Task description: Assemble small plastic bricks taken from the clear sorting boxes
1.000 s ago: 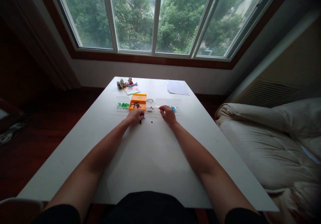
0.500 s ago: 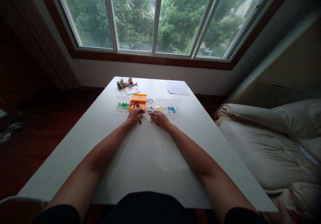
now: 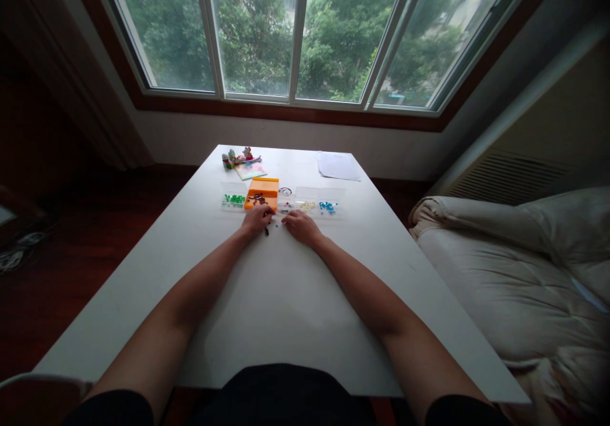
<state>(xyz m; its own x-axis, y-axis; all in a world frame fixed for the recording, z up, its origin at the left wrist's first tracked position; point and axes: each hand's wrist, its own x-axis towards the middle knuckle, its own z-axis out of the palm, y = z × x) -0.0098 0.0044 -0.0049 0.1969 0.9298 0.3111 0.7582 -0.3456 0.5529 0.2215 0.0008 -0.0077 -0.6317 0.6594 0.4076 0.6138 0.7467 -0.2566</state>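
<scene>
My left hand [image 3: 258,219] rests at the front of an orange box [image 3: 264,185] that holds small brown pieces [image 3: 257,199]. Its fingers are curled together, and what they pinch is too small to make out. To its right, my right hand [image 3: 302,227] lies palm down, fingertips drawn together near the table; anything between them is hidden. A small dark piece [image 3: 267,231] lies just below the left fingers, and a tiny bluish piece [image 3: 277,226] lies between the hands.
Clear trays hold green pieces [image 3: 234,199] on the left, yellow pieces [image 3: 309,206] and blue pieces [image 3: 328,208] on the right. Behind stand small figurines [image 3: 231,158] by a colourful card [image 3: 251,171]. Paper sheets [image 3: 338,166] lie at the back right of the white table [image 3: 286,299].
My right hand has shifted slightly left, its fingertips lower and closer together. The small dark piece beneath it no longer shows. My left hand stays nearly in place.
</scene>
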